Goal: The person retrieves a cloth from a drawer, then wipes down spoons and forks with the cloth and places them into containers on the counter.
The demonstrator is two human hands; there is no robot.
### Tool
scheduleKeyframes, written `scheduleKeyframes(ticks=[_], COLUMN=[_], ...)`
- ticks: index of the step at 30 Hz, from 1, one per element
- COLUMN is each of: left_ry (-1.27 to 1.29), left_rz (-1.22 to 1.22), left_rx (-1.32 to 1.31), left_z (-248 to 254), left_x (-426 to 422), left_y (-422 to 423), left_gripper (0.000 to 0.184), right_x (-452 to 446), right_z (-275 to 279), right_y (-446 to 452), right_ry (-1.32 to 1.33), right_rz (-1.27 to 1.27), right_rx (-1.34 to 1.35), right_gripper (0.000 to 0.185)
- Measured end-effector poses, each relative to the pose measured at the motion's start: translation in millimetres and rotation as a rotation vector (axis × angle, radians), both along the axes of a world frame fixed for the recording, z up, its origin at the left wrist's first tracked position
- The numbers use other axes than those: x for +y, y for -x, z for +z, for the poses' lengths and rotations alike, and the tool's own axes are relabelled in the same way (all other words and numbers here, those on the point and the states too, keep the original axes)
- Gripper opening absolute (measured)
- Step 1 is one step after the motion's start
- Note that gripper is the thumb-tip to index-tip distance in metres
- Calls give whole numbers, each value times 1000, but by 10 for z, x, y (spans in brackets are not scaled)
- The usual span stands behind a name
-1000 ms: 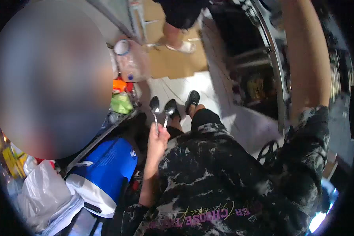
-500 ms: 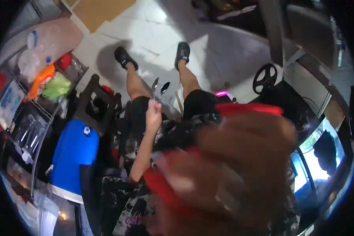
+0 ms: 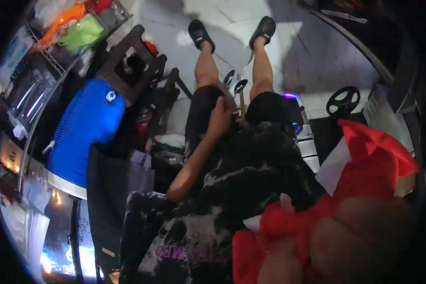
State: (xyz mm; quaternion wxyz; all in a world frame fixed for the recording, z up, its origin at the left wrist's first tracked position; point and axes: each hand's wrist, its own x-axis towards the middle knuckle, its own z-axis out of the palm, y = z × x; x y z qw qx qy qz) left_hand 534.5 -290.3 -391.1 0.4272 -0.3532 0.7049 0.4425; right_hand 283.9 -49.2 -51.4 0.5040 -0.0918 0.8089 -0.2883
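Over my lap, my left hand (image 3: 221, 116) is closed around the handles of spoons. Two dark, shiny spoon bowls show past the fingers: one spoon (image 3: 228, 78) on the left, another spoon (image 3: 240, 86) beside it on the right. Close to the camera at the lower right, my right hand (image 3: 359, 236) grips a bunched red and white cloth (image 3: 371, 163). The cloth spreads above and to the left of the fingers. Part of the right hand is dark and slightly blurred.
A blue rounded container (image 3: 83, 130) stands on my left, near a dark stool-like frame (image 3: 132, 64). A wire rack (image 3: 52, 61) holds bags, including a green bag (image 3: 82, 33). To the right are a black wheel (image 3: 343, 102) and a device with a purple light (image 3: 291, 96).
My right hand and the red cloth have moved right and away from the middle of the view, uncovering my lap. The view has tilted; my left hand still holds the spoons.
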Motion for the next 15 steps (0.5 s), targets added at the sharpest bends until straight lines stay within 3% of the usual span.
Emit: scheduleKeyframes(ticks=[2,4,8,11,15], left_ry=[15,-116,-141,-111,-149], left_rz=[12,168,246,247,324], left_rx=[-70,31,-18,239,133], left_z=[151,255,183,120,140], left_x=[-211,-256,-463,-684,-1028], left_y=[179,285,333,387,524], left_gripper=[17,18,18,15,16], right_x=[-238,-469,-1006,-1359,-1792], right_z=[18,33,114,128,180], right_y=[-14,3,8,8,36], right_ry=[-10,-18,-29,-4,-9], right_rz=[14,33,66,89,88], right_rx=[-9,-24,-55,-64,-67], right_gripper=[23,24,26,28,30])
